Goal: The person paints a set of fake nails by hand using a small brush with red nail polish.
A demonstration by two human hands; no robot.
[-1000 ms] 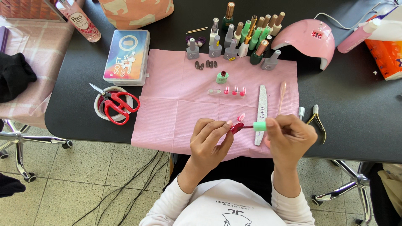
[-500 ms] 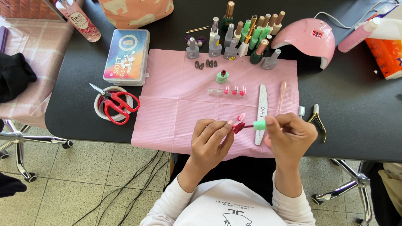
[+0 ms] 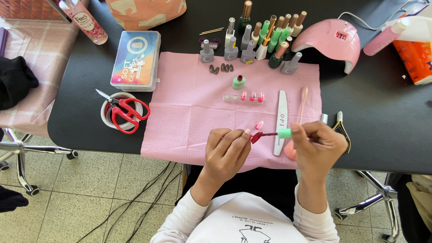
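Observation:
My left hand point(image 3: 226, 150) pinches a small red false nail point(image 3: 256, 137) at its fingertips, just above the pink mat point(image 3: 180, 117). My right hand point(image 3: 317, 146) grips a polish brush by its mint-green cap point(image 3: 284, 133); the brush tip touches the red nail. Another pink nail tip point(image 3: 259, 125) lies on the mat just above. An open mint polish bottle point(image 3: 239, 81) stands further up the mat, over a clear strip holding painted nail tips point(image 3: 243, 96).
A white nail file point(image 3: 281, 121) and pink spatula point(image 3: 302, 105) lie by my right hand, nippers point(image 3: 340, 126) beyond. Several polish bottles point(image 3: 265, 38) and a pink nail lamp point(image 3: 328, 42) stand at the back. Red scissors point(image 3: 123, 112) rest on a tape roll at left, near a nail box point(image 3: 136, 60).

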